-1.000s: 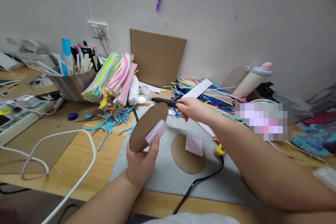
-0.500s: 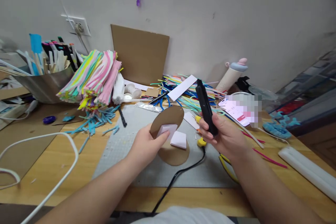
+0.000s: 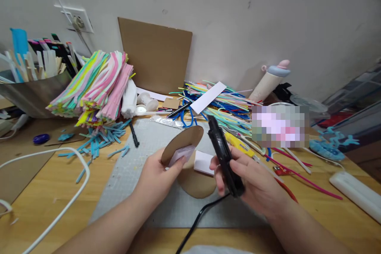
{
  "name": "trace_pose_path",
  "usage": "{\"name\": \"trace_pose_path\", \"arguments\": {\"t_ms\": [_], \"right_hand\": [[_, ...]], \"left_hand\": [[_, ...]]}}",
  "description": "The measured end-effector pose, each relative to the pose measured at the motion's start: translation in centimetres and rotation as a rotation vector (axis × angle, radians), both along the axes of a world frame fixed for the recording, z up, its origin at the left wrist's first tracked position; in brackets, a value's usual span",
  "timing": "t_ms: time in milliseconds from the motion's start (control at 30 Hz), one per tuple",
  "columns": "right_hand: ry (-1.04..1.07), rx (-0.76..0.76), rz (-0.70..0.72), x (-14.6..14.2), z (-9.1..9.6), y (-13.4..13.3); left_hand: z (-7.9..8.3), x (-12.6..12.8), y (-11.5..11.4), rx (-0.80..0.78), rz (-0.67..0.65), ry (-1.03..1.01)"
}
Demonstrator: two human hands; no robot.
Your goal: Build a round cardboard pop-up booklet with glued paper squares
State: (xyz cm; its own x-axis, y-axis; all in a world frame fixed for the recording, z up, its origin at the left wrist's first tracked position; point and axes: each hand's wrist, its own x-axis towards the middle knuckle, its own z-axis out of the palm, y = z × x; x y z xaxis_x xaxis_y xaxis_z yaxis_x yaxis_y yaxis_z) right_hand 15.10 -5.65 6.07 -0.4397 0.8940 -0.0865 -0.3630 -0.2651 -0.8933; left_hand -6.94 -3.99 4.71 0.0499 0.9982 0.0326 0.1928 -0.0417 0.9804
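My left hand [image 3: 156, 176] grips a round cardboard disc [image 3: 182, 141] that carries a small white-pink folded paper block [image 3: 181, 154] under my thumb; the disc is held tilted above the grey mat [image 3: 139, 166]. My right hand [image 3: 251, 184] is closed around a black corded glue-gun-like tool [image 3: 222, 153], its tip pointing up and away, close to the disc's right edge. A second cardboard disc [image 3: 196, 184] with a white paper block [image 3: 204, 162] on it lies flat on the mat between my hands.
Stacks of pastel pipe cleaners [image 3: 95, 85] sit at the left, loose coloured ones [image 3: 220, 105] at the back right. A cardboard sheet [image 3: 154, 59] leans on the wall. A metal pen holder [image 3: 29, 87], white cable [image 3: 59, 154], bottle [image 3: 268, 81] and yellow-handled tool [image 3: 238, 145] lie around.
My right hand brought the black tool from the far side of the desk down and in, close to the disc. My left hand lowered the disc toward the mat. The camera shifted right.
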Motion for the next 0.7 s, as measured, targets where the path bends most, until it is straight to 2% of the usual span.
{"name": "trace_pose_path", "arguments": {"t_ms": [100,167,233,300,367,700], "right_hand": [[-0.048,0.096,0.017,-0.1,-0.4,-0.7],[-0.257,0.260,-0.068,0.0,-0.7,-1.1],[-0.551,0.476,-0.118,0.1,-0.6,-1.5],[-0.793,0.672,-0.088,0.0,-0.2,-1.8],[-0.908,0.793,-0.045,-0.2,0.2,-1.9],[-1.012,0.834,0.014,-0.6,0.4,-2.7]], "left_hand": [[0.1,0.0,-0.5,0.083,0.014,0.082],[0.1,-0.2,-0.6,0.213,0.047,0.164],[0.0,-0.4,-0.7,0.391,0.061,0.244],[0.0,-0.7,-0.7,0.542,0.068,0.314],[0.0,-0.8,-0.6,0.626,0.080,0.369],[-0.5,-1.0,-0.4,0.748,0.109,0.486]]}}
